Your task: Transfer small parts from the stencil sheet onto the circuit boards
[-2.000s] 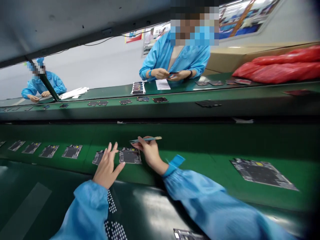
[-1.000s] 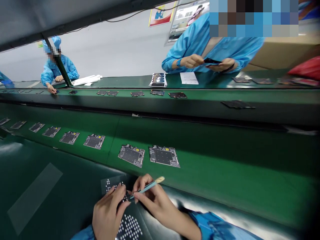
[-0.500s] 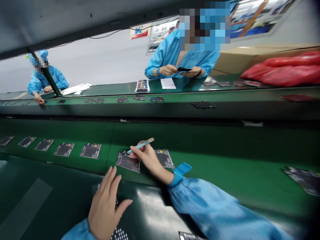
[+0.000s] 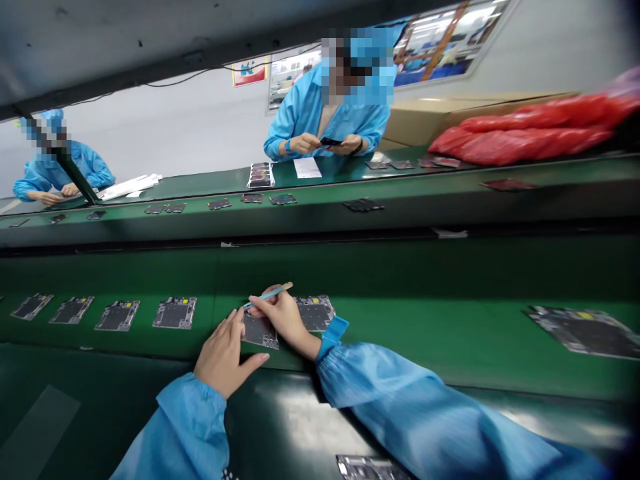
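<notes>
My right hand [image 4: 286, 320] is closed on a thin light-blue tool [image 4: 273, 293] with a pale end, its other end down at the upper edge of a circuit board [image 4: 261, 332]. My left hand [image 4: 225, 353] has its fingertips at the left edge of that same board, thumb spread to the right; nothing shows in it. The board lies flat on the green belt [image 4: 425, 333], partly hidden by both hands. Behind my right wrist lies another board [image 4: 315, 312].
Several boards, such as one [image 4: 175, 313], lie in a row on the left. Another board [image 4: 585, 330] is at the right. Across a second belt [image 4: 310, 217] two people in blue sit; one holds a dark item [image 4: 331, 141]. A red bag [image 4: 520, 137] lies back right.
My left hand has moved up and forward from the near table to the board's left edge. My right hand keeps the tool at the board. The view has shifted, with boards sliding left.
</notes>
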`<state>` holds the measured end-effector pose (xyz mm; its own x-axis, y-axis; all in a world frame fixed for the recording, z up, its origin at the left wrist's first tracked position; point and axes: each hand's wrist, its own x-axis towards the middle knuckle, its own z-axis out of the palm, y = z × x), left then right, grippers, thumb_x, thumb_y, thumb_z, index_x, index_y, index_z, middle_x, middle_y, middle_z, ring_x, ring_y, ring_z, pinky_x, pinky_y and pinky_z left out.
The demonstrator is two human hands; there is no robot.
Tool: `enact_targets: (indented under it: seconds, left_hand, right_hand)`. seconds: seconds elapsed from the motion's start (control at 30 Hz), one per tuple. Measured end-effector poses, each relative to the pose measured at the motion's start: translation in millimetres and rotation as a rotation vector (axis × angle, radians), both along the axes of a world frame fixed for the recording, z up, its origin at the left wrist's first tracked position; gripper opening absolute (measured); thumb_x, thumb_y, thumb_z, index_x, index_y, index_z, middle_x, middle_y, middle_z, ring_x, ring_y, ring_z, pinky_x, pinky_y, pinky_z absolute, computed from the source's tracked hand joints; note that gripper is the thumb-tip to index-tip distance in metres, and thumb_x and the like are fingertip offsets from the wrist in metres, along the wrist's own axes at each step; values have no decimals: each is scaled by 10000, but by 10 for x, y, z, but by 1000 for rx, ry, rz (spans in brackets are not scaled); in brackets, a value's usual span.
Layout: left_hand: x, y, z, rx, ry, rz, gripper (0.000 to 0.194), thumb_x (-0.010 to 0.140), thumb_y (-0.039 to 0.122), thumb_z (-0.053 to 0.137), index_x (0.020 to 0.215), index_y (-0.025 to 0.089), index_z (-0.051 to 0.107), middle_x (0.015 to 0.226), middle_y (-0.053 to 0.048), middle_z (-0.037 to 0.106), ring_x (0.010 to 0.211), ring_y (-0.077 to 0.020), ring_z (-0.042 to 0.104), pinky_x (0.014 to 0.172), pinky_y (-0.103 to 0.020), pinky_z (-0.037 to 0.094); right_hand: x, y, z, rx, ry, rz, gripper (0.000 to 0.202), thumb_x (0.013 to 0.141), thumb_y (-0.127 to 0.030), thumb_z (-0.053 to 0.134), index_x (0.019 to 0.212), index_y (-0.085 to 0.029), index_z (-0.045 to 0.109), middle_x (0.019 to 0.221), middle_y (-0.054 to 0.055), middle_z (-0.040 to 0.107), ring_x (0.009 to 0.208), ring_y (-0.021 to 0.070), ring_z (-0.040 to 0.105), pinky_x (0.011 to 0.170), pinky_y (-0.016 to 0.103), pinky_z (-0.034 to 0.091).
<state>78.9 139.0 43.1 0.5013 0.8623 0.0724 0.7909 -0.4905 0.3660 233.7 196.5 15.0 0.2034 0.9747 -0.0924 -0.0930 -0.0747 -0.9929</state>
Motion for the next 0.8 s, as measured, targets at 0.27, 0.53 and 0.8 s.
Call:
enact_targets:
  seconds: [0.27,0.53,0.8]
  left_hand:
    - [142,55,105,-3,-57,3,190,894,366,442,992,206,410,1322,-154,524,1293,-263,404,1039,-473,373]
    - [-406,-763,220,65,-190,201,56,921,267,414,920,269,358,1429,-79,418,1311,-211,365,919,-375,515]
    - [-583,-1170,-374,182,-143,250,178,939,397,396,1090,314,441,1083,3,702,798,-190,717,504,-242,594]
  right_hand:
    - [103,-87,147,62,105,-116,452,586,-507,744,752,-259,405,501,-62,615,545,233,692,608,375,585]
    - [21,-839,549,53,312,325,372,689,-436,742,781,-230,448,664,-44,610,611,133,644,642,280,550]
    - [-273,-1200,238,114,128,598,292,824,-483,590,810,-214,476,820,12,525,698,147,546,667,310,480]
